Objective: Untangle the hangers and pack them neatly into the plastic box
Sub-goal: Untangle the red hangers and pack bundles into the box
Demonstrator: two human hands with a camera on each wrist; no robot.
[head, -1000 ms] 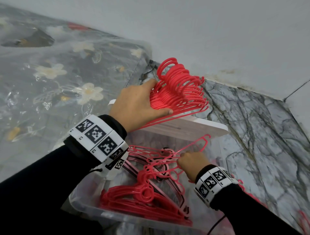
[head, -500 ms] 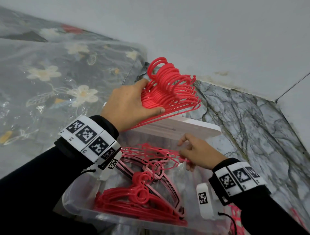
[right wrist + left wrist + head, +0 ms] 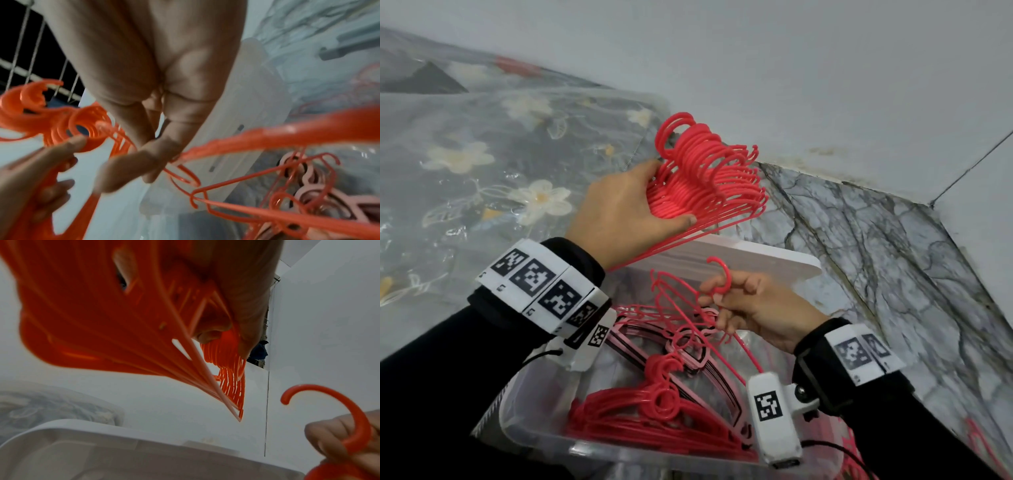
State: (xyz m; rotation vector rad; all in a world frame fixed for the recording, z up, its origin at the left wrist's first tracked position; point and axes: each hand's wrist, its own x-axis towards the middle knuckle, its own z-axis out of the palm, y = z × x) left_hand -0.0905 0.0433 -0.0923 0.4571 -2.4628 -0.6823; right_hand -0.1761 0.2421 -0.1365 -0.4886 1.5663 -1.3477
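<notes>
A thick stack of red hangers is gripped in the left hand, held raised above the plastic box. A single red hanger is pinched at its neck by the curled fingers of the right hand, just above the box's open top. More red hangers and pink hangers lie inside the box, whose white lid is seen at its far edge.

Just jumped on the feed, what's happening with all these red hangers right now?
A person is sorting hangers over a clear plastic box. The left hand grips a neat stack of red hangers above the box. The right hand holds a single red hanger by its neck, lifted just above the box. More red and pink hangers already lie inside. The white lid leans behind.
</notes>
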